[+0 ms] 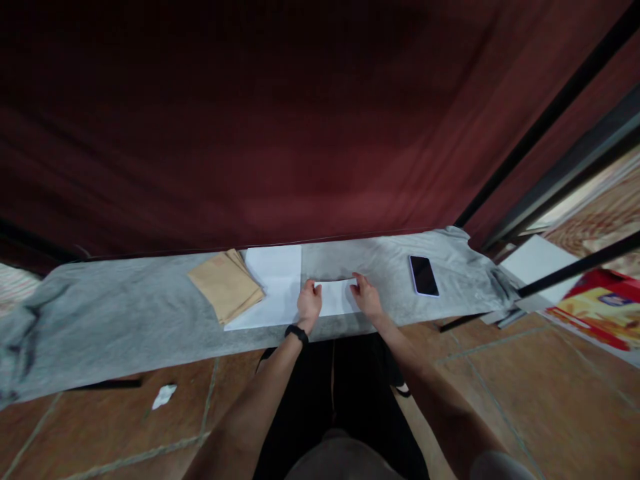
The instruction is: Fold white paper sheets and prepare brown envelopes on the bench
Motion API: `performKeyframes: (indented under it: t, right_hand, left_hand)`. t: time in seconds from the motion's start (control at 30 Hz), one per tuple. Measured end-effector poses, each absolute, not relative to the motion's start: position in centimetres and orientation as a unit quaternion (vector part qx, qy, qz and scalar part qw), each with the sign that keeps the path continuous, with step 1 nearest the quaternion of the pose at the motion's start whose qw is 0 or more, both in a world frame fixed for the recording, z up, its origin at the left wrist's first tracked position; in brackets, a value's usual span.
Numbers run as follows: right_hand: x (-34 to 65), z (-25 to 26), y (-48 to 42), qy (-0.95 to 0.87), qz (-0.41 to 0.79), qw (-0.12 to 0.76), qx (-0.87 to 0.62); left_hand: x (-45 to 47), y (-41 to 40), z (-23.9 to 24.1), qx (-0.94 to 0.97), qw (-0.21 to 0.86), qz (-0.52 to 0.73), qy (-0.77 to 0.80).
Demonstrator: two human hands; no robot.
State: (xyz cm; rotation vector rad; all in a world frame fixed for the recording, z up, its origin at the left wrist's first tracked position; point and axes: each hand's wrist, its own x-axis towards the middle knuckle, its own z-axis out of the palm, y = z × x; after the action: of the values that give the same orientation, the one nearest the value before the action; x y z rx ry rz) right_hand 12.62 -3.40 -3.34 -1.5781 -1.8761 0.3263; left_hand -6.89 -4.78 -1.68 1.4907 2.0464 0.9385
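A folded sheet of white paper lies on the grey cloth in front of me, its far edge lifted a little. My left hand grips its left end, thumb and fingers closed on the edge. At the other end, my right hand pinches the upper right corner. Left of my left hand, larger white sheets lie flat. Several brown envelopes are stacked partly over those sheets. A black band circles my left wrist.
The grey cloth covers a long narrow surface. On its right part lies a phone with a dark screen. A dark red curtain hangs behind. A red and yellow box stands at far right. A crumpled white tissue is on the tiled floor.
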Motion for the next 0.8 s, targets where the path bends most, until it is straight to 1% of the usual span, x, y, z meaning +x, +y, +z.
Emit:
performKeyframes:
  t: [0.1, 0.17, 0.27, 0.33, 0.4, 0.53, 0.67, 0.8]
  right_hand:
    - [12.0, -4.1, -4.4, -0.754, 0.068, 0.294, -0.584]
    - [11.4, -4.5, -5.6, -0.793, 0.04, 0.248, -0.554]
    - [10.6, -5.0, -7.6, -0.834, 0.014, 0.177, -0.522]
    - [10.2, -5.2, -8.6, -0.838, -0.003, 0.157, -0.522]
    - [10.1, -5.3, -9.3, -0.837, -0.015, 0.152, -0.525]
    - [10.3, -5.2, -9.4, -0.843, -0.015, 0.137, -0.519]
    - [10.5, -5.2, -9.1, -0.847, 0.002, 0.125, -0.516]
    - [10.9, -5.7, -9.0, -0.845, 0.01, 0.124, -0.52]
  left_hand:
    - [-6.4, -5.0, -2.1, 0.536, 0.205, 0.306, 0.76]
    - [-6.1, -5.0, -2.0, 0.558, 0.181, 0.267, 0.765]
    - [-5.8, -5.3, -1.6, 0.628, 0.096, 0.176, 0.752]
    - [-5.6, -5.9, -1.4, 0.675, 0.035, 0.135, 0.724]
    - [-5.5, -7.1, -1.7, 0.727, 0.004, 0.118, 0.676]
    - [-5.4, -10.3, -3.0, 0.817, 0.013, 0.118, 0.565]
    - [-5.8, -12.4, -4.2, 0.827, 0.023, 0.129, 0.547]
    - [-6.2, -12.5, -4.4, 0.834, 0.021, 0.124, 0.537]
